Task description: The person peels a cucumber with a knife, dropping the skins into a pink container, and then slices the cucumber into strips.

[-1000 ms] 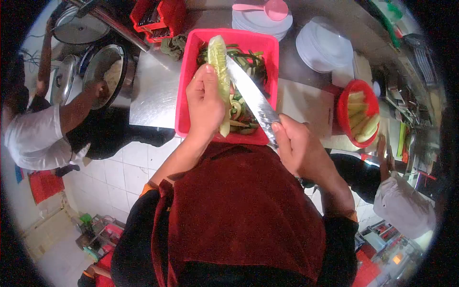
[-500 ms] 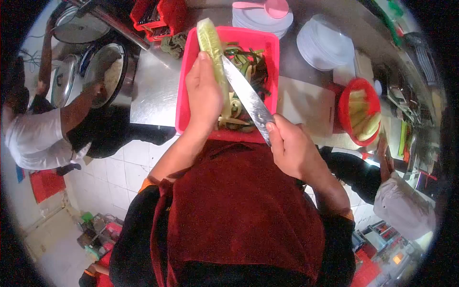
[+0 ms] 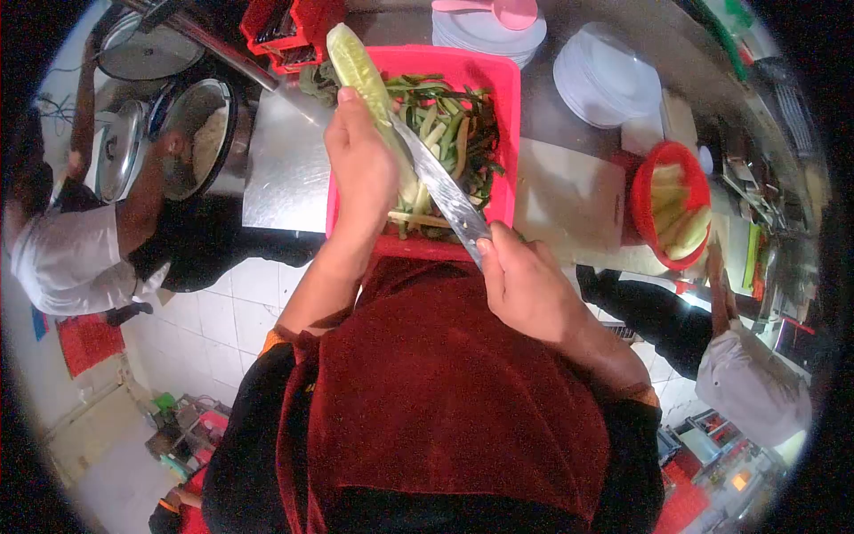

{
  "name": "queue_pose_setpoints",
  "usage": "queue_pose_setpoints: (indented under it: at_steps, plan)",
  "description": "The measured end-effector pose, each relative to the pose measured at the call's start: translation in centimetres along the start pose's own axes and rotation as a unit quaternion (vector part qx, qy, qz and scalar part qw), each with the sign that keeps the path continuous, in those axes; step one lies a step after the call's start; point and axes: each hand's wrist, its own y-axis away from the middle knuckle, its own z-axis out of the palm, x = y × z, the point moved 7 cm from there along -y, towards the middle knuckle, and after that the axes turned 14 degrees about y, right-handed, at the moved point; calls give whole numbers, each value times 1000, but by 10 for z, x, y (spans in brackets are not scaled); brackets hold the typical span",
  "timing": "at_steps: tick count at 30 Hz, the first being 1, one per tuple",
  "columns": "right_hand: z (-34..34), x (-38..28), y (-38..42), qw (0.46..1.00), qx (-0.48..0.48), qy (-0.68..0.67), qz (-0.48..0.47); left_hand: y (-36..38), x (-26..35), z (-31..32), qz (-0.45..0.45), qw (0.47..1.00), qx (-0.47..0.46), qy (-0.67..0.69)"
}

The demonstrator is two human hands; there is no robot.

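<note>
My left hand point(image 3: 363, 160) is wrapped round a pale, mostly peeled cucumber point(image 3: 360, 67), held tilted over the left side of a pink tub point(image 3: 509, 98). In my right hand point(image 3: 529, 280) is the handle end of a long knife point(image 3: 445, 187). Its blade slants up to the left, and the tip end lies against the cucumber's right side. Below, the tub holds a heap of green peel strips point(image 3: 458, 133). The cucumber's lower end is partly hidden behind my left hand.
On the right, a red basket point(image 3: 703, 191) holds several peeled cucumbers beside a white cutting board point(image 3: 569, 191). Plate stacks point(image 3: 605, 80) stand at the back. Left, a person point(image 3: 71, 249) reaches into a pot of rice point(image 3: 209, 142); another person point(image 3: 752, 383) is at right.
My left hand and the cucumber have shifted left, the cucumber leaning further left. My right hand and the knife have moved slightly left and down, uncovering more of the peels.
</note>
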Motion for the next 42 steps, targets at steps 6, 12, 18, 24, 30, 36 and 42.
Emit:
queue_pose_setpoints:
  at_steps: [6, 12, 18, 24, 30, 36, 42]
  plan:
    - [-1, 0, -1, 1000, -24, -5, 10, -1, -2, 3, -6, 999, 24, 30]
    - [-15, 2, 5, 999, -48, -12, 17, 4, -4, 7, -12, 999, 3, 31]
    - [-5, 3, -2, 997, -61, -39, 31, 0, -17, 10, -42, 993, 33, 101]
    - [2, 4, -4, 999, -21, -39, 9, -8, -27, 11, -43, 991, 40, 122]
    - [5, 1, -8, 1000, -16, -12, 10, -4, -36, 14, -80, 975, 58, 199]
    - [13, 11, -12, 994, -56, -81, 38, -7, -43, 11, -90, 969, 47, 225]
    - [3, 12, -6, 999, -6, -36, -3, -17, -33, 7, -123, 950, 12, 286]
